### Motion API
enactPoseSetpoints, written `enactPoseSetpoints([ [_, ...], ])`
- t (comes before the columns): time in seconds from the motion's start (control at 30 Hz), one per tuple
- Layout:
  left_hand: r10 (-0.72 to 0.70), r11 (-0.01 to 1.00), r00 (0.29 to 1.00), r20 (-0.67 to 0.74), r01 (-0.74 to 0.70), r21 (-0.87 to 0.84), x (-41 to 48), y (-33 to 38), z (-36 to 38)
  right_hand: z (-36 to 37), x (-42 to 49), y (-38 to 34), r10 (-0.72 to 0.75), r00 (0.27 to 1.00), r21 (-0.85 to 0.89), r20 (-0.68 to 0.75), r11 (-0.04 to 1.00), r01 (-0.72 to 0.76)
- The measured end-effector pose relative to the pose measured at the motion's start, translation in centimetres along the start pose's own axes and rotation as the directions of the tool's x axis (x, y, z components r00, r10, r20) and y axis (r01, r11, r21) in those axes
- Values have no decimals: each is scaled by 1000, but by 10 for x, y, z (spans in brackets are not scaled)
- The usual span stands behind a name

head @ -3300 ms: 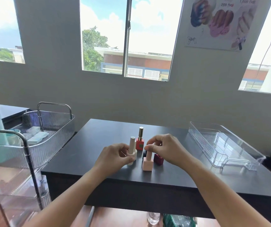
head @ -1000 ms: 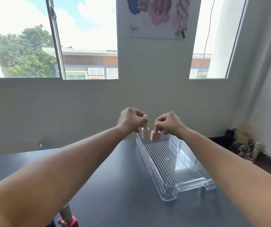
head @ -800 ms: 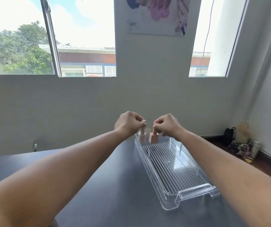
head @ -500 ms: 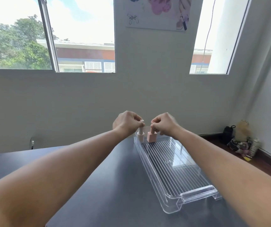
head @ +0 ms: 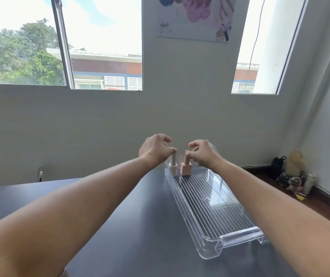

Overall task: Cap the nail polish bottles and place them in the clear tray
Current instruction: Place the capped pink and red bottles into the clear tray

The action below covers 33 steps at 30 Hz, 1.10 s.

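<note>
Clear plastic tray (head: 240,235) holds 2 bottles at its far end: cream round bottle (head: 173,166) under left hand (head: 155,149), pink square bottle (head: 186,169) under right hand (head: 204,154), fingertips on caps, grip unclear; dark table (head: 140,226), grey wall (head: 100,126)

White bottle (head: 173,166) and pink bottle (head: 186,169) stand in tray (head: 240,235).

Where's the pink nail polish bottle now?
Head view: the pink bottle stands at the far end of the clear tray, right of the cream bottle, below the right hand.
</note>
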<state>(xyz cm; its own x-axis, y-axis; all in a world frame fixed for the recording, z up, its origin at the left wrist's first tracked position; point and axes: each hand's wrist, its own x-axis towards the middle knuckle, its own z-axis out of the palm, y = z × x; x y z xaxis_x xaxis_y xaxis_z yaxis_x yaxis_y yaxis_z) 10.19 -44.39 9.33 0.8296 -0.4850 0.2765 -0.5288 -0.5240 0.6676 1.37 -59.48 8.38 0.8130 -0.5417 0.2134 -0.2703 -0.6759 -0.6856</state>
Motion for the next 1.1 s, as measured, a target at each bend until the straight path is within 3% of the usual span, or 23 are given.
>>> enactPoseSetpoints([
  [0.27,30,989,998,-50,-37,-144,-34,0,-56,-10,-39,-19,-37,995,78,-95,996,45],
  [0.47,81,976,996,-39,-88,-199,-97,-5,-109,-15,-92,-57,-69,993,344,-95,934,97],
  [0.67,68,968,996,-51,-78,-237,-163,-16,-160,-2,-153,-101,-131,991,505,-28,854,127],
  [0.87,26,980,995,-98,-45,-195,-217,-57,-201,25,-207,-130,-231,972,500,40,847,181],
  [1.1,-106,992,984,-140,96,-79,-247,-112,-224,61,-245,-147,-293,947,390,132,894,222],
])
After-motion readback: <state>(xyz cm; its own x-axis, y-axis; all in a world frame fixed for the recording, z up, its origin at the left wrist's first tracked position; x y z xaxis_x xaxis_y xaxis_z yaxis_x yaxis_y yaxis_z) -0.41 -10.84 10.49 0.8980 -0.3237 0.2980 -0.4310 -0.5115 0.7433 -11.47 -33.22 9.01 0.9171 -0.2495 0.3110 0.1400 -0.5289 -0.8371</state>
